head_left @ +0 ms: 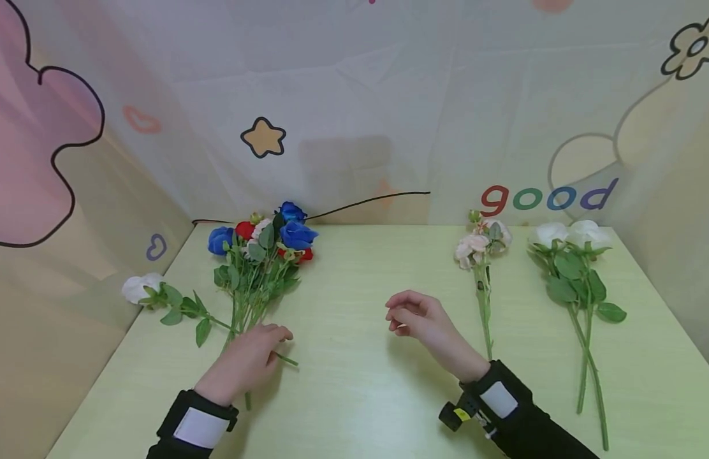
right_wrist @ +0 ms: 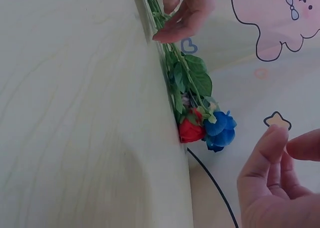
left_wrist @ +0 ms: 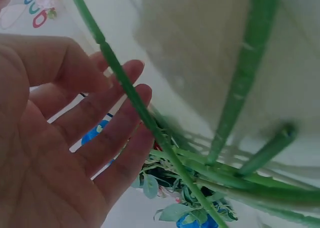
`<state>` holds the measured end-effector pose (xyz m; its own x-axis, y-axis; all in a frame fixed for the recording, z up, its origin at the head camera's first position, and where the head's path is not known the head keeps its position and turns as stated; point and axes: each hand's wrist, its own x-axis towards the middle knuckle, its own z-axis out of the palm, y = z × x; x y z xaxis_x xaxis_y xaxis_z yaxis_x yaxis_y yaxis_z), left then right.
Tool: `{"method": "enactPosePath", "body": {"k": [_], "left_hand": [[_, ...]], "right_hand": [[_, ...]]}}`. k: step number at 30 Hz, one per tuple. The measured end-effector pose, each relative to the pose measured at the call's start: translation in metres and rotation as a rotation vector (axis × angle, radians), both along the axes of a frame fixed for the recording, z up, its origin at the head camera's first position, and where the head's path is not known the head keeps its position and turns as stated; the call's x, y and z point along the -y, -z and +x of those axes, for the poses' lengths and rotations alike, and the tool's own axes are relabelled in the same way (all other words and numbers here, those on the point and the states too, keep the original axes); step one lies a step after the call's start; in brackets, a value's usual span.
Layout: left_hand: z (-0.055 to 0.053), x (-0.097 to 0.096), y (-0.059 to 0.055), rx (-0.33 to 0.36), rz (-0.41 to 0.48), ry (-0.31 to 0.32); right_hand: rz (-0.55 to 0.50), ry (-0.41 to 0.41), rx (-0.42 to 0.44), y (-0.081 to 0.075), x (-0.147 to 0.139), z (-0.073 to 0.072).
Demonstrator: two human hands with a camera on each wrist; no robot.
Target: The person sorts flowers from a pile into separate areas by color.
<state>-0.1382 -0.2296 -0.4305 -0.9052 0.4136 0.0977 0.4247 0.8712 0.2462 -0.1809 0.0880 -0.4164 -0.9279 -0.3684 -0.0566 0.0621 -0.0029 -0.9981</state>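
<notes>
On the left side of the table lies a bunch of artificial flowers, with blue roses [head_left: 298, 235], red roses [head_left: 245, 229] and pale pink blooms among green leaves. A single white rose [head_left: 142, 288] lies across the bunch's stems, its head pointing left. Over these stems is my left hand [head_left: 248, 360]. In the left wrist view its fingers extend loosely behind a green stem [left_wrist: 131, 92], without curling round it; whether they touch it I cannot tell. My right hand [head_left: 426, 325] hovers above the table's middle, fingers loosely bent, holding nothing.
Right of my right hand lies a pale pink flower stem [head_left: 472, 247]. Farther right, two white roses [head_left: 587, 234] lie with crossed stems. A printed cloth backdrop [head_left: 354, 95] rises behind the pale wooden table [head_left: 354, 395].
</notes>
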Motion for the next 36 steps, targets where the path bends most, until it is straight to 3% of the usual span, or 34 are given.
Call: {"method": "enactPosePath", "body": {"k": [9, 16, 36], "left_hand": [[-0.0033, 0.0068, 0.0039, 0.057, -0.011, 0.071], [-0.0060, 0.0104, 0.0048, 0.006, -0.025, 0.109], [-0.0091, 0.0036, -0.0039, -0.025, -0.044, 0.111]], "right_hand": [[-0.012, 0.001, 0.031, 0.0052, 0.0068, 0.0014], [-0.004, -0.007, 0.043, 0.0087, 0.0087, 0.0013], [0.017, -0.027, 0.046, 0.0108, 0.0054, 0.0009]]}}
